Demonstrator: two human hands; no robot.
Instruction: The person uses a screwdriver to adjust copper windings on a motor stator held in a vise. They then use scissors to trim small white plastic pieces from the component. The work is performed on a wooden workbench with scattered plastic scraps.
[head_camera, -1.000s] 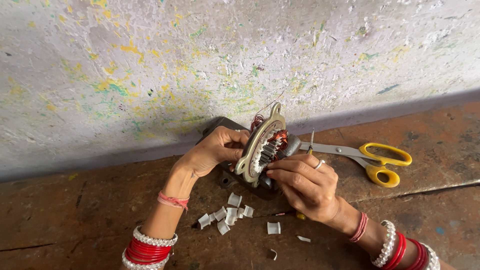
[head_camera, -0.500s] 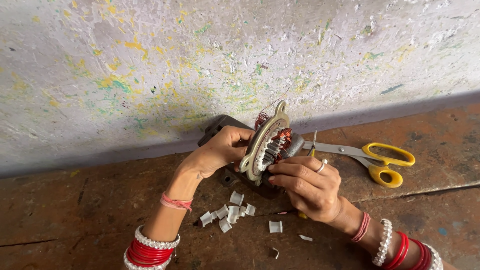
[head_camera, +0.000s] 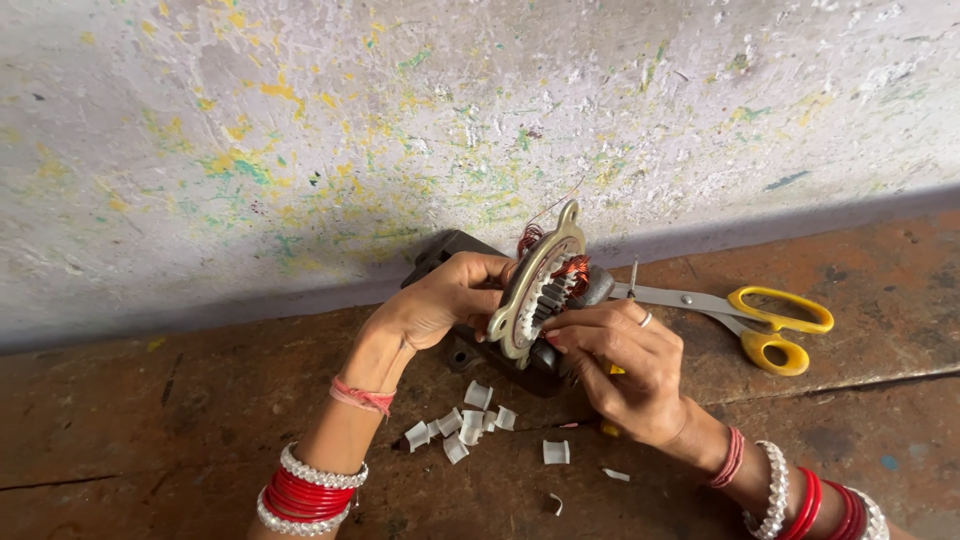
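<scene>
A round motor stator (head_camera: 540, 285) with a pale metal ring, slotted teeth and copper windings stands on edge near the middle of the scene, just in front of the paint-flecked wall (head_camera: 400, 130), propped against a dark metal block (head_camera: 450, 260) on the brown floor (head_camera: 150, 400). The left hand (head_camera: 440, 300) wraps around the stator's left rim, fingers curled firmly against the metal, steadying it. The right hand (head_camera: 625, 370) comes in from the near right, its fingertips pinched narrowly together at the toothed inner face of the ring; what sits between them is too small to tell. A ring shows on one finger of that hand, and both wrists carry red and white bangles. Just right of the stator, a pair of yellow-handled scissors (head_camera: 740, 315) lies flat on the floor, blades pointing toward the windings. Nearer, below the two hands, a scatter of small white curved paper pieces (head_camera: 465, 420) lies on the floor.
</scene>
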